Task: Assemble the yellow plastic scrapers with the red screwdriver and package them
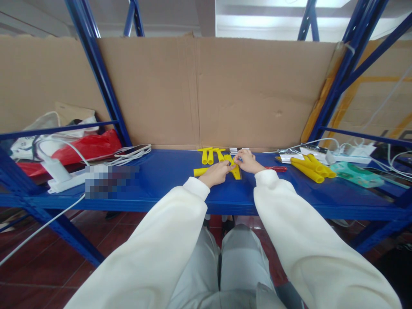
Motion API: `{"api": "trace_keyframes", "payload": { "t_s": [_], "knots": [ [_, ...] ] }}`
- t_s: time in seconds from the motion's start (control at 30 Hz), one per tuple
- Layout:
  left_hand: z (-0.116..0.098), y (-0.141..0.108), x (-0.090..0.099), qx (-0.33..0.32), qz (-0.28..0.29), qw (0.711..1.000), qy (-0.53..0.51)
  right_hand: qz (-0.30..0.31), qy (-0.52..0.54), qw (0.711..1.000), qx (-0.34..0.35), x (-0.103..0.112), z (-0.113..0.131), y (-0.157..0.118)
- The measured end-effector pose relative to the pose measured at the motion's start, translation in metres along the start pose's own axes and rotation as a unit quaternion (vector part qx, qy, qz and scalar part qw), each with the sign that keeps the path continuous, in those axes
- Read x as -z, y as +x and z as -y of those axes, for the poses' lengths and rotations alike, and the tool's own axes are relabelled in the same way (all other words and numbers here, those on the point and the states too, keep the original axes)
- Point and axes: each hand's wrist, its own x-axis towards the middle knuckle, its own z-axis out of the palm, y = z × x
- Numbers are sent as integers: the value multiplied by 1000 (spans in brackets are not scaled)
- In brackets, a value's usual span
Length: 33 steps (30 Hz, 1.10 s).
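Both my hands meet over small yellow parts on the blue shelf (pixel 174 171). My left hand (pixel 216 174) has its fingers closed on a yellow tube (pixel 200 172), whose end sticks out to the left. My right hand (pixel 247 161) is pinched just above a flat yellow piece (pixel 237 173); whatever sits between its fingertips is too small to make out. Behind my left hand, several yellow T-shaped tubes (pixel 210 156) stand in a row. A red tool (pixel 276 168) lies right of my right hand, partly behind the sleeve.
More yellow tubes (pixel 310 168) are piled on the right, beside a green packet (pixel 356 174) and white cables. Left are a power strip (pixel 69 178), a phone (pixel 137 150) and a red bag (pixel 90 146). Cardboard (pixel 225 94) walls the back.
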Motion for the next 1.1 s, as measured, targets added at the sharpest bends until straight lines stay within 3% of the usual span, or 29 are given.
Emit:
{"api": "trace_keyframes", "payload": {
  "t_s": [0.2,0.43,0.7,0.97,1.1],
  "knots": [
    [-1,-1,2,0,6,1000,4,0,-55,998,29,4,13,-4],
    [2,1,-2,-7,-10,1000,17,-8,-50,998,33,3,13,-4],
    [3,1,-3,-8,-8,1000,16,-10,43,999,-25,0,4,0],
    [0,-1,2,-3,-1,1000,11,-46,144,988,14,-11,-18,11],
    [-1,-1,2,-3,0,1000,6,-45,199,979,1,-16,-22,14]
  ]
}}
